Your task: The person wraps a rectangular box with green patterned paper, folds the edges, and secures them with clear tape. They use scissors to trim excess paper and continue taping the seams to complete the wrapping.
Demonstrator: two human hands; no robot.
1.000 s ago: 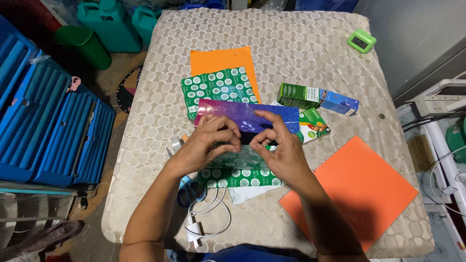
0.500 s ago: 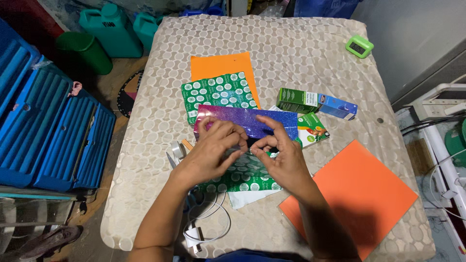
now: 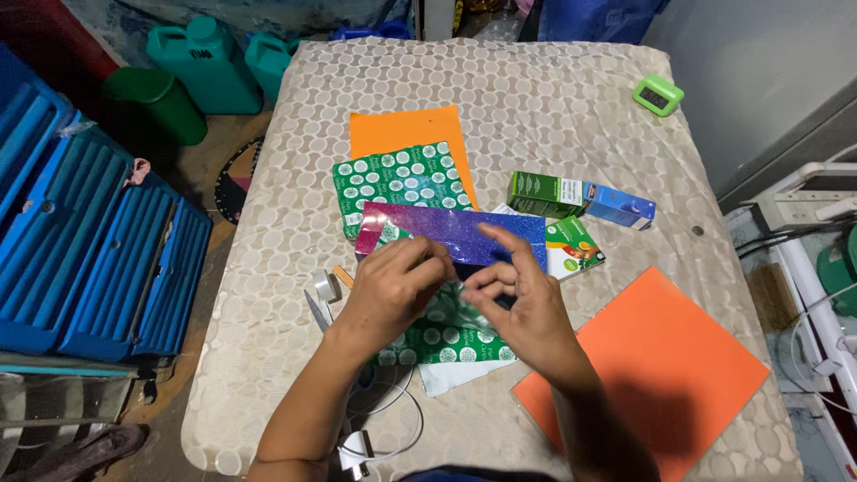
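1. Left hand [image 3: 393, 290] & right hand [image 3: 518, 299] both pinch the near edge of a glittery purple sheet [image 3: 464, 234], mid-desk [image 3: 553, 116], atop green dotted paper [image 3: 402, 183].
2. Sheet prob. light, thin, floppy, slick; best gripped at edges/corners, creases easily.
3. Green box [image 3: 544, 194] & blue box [image 3: 620, 205] lie end to end, right of sheet; orange cards [image 3: 661, 366] near & far; small green clock [image 3: 658, 95] at far right corner.

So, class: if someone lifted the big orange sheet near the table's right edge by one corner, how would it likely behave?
The orange sheet lies flat and thin, so it would probably droop and weigh little. Its smooth face may slide easily on the textured table cover. It would hardly roll or tip.
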